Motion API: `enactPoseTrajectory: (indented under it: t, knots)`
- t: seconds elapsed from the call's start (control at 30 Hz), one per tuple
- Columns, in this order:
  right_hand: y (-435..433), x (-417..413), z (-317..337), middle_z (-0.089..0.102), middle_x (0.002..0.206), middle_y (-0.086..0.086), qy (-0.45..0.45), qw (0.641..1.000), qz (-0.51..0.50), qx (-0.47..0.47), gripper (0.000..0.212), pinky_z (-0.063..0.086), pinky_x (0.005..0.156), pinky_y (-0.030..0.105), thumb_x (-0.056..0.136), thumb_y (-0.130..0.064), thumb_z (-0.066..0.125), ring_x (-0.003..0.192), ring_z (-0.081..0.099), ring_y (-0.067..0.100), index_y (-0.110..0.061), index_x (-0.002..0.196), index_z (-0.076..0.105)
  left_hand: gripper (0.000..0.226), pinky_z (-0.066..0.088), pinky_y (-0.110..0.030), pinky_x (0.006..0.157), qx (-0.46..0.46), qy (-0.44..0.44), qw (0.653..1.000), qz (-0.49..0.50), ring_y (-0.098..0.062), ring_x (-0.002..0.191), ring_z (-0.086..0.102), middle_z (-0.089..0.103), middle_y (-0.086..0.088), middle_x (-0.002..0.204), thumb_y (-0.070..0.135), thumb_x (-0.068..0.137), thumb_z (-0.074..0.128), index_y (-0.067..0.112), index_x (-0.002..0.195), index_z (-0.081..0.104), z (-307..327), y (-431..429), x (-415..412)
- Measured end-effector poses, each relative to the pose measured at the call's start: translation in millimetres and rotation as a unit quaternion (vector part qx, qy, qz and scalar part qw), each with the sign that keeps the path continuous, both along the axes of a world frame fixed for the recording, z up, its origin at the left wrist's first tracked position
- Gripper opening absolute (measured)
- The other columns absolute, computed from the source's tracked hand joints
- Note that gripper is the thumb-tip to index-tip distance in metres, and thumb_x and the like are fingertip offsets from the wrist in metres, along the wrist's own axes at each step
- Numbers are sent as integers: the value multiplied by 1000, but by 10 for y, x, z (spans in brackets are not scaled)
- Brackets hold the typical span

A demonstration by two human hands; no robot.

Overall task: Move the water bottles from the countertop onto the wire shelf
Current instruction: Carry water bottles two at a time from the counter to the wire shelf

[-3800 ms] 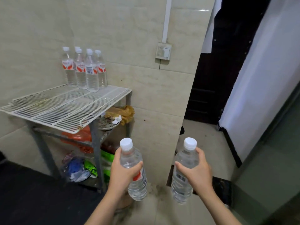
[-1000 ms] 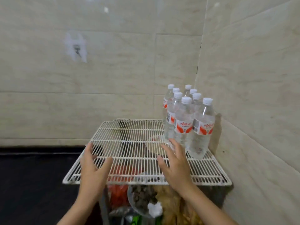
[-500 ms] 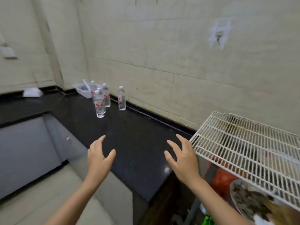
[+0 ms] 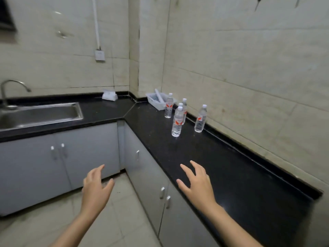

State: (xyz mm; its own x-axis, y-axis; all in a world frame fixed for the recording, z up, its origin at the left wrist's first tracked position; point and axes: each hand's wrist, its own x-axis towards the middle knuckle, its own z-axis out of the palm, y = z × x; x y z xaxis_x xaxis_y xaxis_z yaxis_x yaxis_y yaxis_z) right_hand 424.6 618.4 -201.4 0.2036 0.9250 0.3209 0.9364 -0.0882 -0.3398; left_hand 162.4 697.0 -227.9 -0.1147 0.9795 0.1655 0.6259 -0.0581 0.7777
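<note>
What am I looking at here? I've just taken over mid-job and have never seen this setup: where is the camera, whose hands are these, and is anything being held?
There is no machine. A person does the work with bare hands, and the one camera sits on their head, looking forward and down, so you see roughly what they see. The left hand and right hand both have spread fingers and hold nothing. The right one is over the black countertop, the left over the floor. Farther along the countertop, near the corner, stand the water bottles, upright with white caps. I count at least four, and some overlap. Behind them lies a white basket. To the left are a tissue pack and a steel sink with a tap. The wire shelf is not in this picture.
</note>
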Motion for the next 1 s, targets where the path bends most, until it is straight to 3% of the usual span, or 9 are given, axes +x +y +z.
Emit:
enactPoseTrajectory:
  t: [0.07,0.2,0.5,0.8,1.0]
  knots:
    - [189,-192,-108,36,145,11,23,999,9,-20,68,32,104,40,75,-58,28,136,30,25,-25,131,46,53,28,-46,105,-16,9,1000,17,-39,126,35,43,-21,136,9,81,60,4,131,43,-100,161,-241]
    - [491,-339,-310,18,152,3,28,996,29,-81,53,19,111,32,90,-43,46,141,12,16,-30,139,31,54,26,-44,106,-33,10,999,32,-40,126,34,42,-22,137,9,81,60,4,131,42,-257,458,-481]
    - [1519,-245,-438,27,149,9,85,991,-1,-103,53,22,110,39,87,-35,55,139,19,23,-24,136,38,58,27,-36,103,-63,7,998,-21,-31,129,30,35,-13,141,19,82,56,12,136,35,-385,1177,-148]
    - [3147,-98,-503,27,148,7,196,977,20,-77,54,25,111,37,87,-34,55,137,22,22,-25,137,36,56,22,-39,109,-47,11,999,-4,-26,134,26,30,-9,144,20,86,52,17,138,30,-74,2716,104]
    - [4008,32,-513,26,149,7,168,982,25,-87,54,21,111,33,88,-35,53,138,21,21,-23,138,35,56,24,-41,108,-58,-20,998,12,-28,134,26,31,-10,145,19,86,54,16,137,33,-119,3445,299]
